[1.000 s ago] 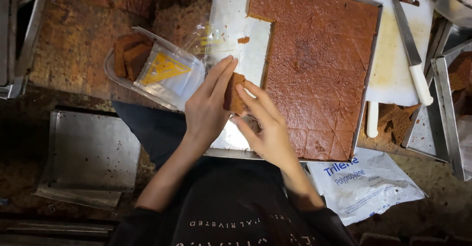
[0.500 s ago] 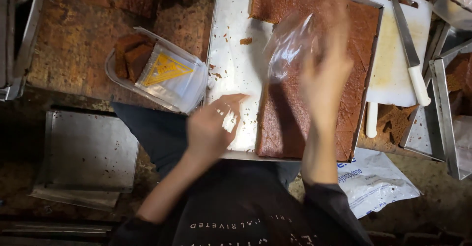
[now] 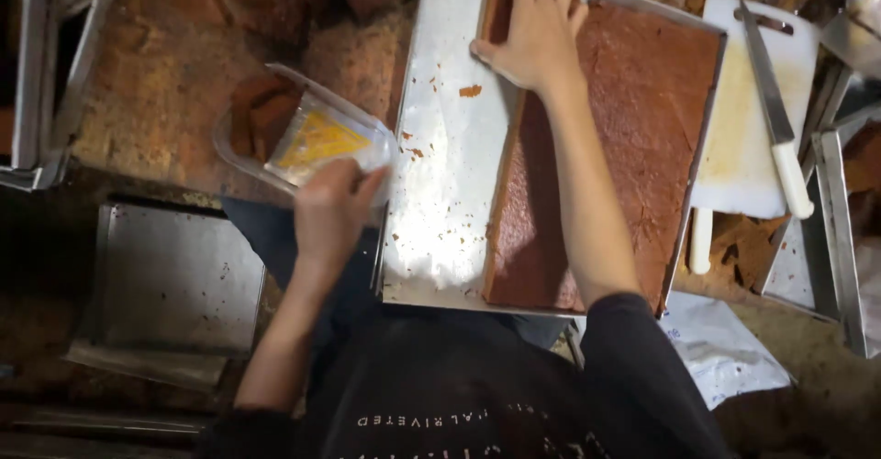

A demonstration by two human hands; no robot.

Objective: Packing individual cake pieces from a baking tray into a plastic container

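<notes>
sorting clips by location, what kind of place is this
Probably a small food workshop or bakery. A big metal baking tray holds a brown baked slab, with a knife on a white cutting board and a clear plastic tub.

Single view only, head-mounted, so no second view to overlap with. Camera looked almost straight down from above the person's chest; dark shirt filled the bottom edge. Close range, about arm's reach: both forearms ran up from the lower frame, left hand (image 3: 332, 204) mid-left, right hand (image 3: 535, 26) near the top edge. Metal tray (image 3: 440, 138) sat centre frame, slightly rotated. White cutting board (image 3: 748, 128) was at upper right, empty metal tray (image 3: 174, 280) at lower left. Top of the scene was cropped.
</notes>
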